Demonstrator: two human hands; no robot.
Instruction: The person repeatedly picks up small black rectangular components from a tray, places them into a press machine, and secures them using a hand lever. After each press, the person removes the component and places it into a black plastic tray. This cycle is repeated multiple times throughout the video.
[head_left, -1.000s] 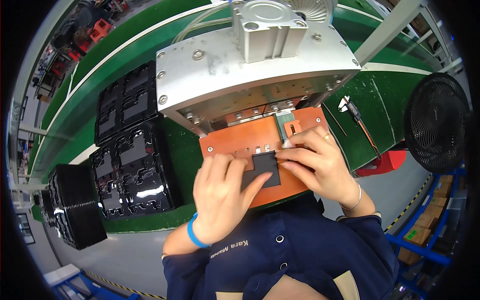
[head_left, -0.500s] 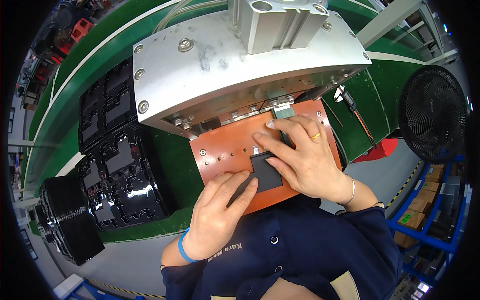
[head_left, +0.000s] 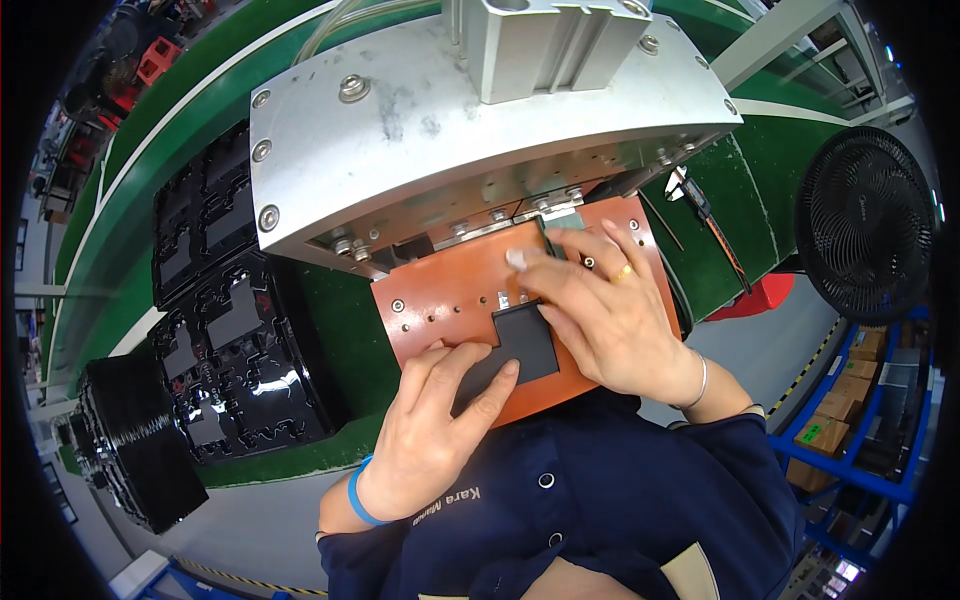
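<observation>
The left hand [head_left: 428, 425] held a dark flat piece [head_left: 527, 345] between thumb and fingertips, an orange plate [head_left: 455, 280] beneath them; the right hand [head_left: 612, 325] bent its fingers beside that piece, whether grasping anything I couldn't tell

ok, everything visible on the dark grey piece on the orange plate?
The dark grey piece is flat and matte, material unclear, with a stepped notch at upper left and a black line along its top. It lies on the orange plate. The left grip covers its lower-left end, thumb on its face; the right grip has a thumb at its upper-right corner. Silvery tabs sit just past its top edge.
</observation>
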